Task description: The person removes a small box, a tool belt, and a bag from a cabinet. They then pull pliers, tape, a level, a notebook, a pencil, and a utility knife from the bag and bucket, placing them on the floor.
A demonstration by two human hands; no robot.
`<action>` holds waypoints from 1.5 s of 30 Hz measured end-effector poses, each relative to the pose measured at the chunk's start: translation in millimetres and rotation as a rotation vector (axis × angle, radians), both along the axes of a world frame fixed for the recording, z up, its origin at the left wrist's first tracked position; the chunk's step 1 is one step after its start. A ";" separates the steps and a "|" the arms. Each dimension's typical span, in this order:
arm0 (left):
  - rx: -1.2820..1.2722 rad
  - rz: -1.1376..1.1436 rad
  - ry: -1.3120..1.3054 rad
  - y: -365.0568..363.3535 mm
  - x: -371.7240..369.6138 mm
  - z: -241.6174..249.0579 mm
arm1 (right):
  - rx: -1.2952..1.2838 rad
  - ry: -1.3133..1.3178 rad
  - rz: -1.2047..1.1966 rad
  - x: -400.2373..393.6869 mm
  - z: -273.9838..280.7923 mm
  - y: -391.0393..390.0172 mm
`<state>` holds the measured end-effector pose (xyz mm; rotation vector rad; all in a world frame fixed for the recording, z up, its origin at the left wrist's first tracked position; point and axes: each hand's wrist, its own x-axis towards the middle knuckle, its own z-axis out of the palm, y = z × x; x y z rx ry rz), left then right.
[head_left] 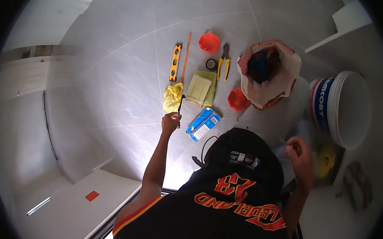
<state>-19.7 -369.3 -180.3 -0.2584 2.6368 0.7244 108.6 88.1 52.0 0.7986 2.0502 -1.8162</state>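
My left hand is closed in a pinch at a thin dark stick-like thing beside a crumpled yellow plastic bag. To the right of these lies a blue printed packet. Above the packet are flat yellow-green rectangular pieces, one on top of another. My right hand is raised by my right side with its fingers curled in, and I cannot tell what is inside them. Nearest to it are a white bucket and a yellow object.
On the grey tiled floor lie a yellow spirit level, an orange-red rod, a roll of black tape and yellow-handled pliers. Two red octagonal boxes, one far and one near, flank them. An opened sack stands at right.
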 end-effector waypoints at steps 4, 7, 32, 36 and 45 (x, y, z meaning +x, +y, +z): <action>-0.068 0.004 -0.091 -8.4 14.7 -41.8 | -0.387 -0.099 -0.123 -19.6 -2.0 -22.1; -0.062 0.047 -0.039 -20.0 22.8 -82.0 | -0.929 0.039 -0.250 -23.8 -33.0 -44.4; 0.706 -0.765 0.248 231.4 18.8 223.0 | -1.244 0.032 -0.450 -26.0 -35.0 -79.7; 0.541 -0.818 0.243 232.3 24.6 202.7 | -1.246 0.026 -0.444 -28.2 -42.2 -87.4; 0.855 -0.569 0.011 202.6 4.4 183.9 | -0.963 -0.152 -0.133 -37.9 -46.3 -89.3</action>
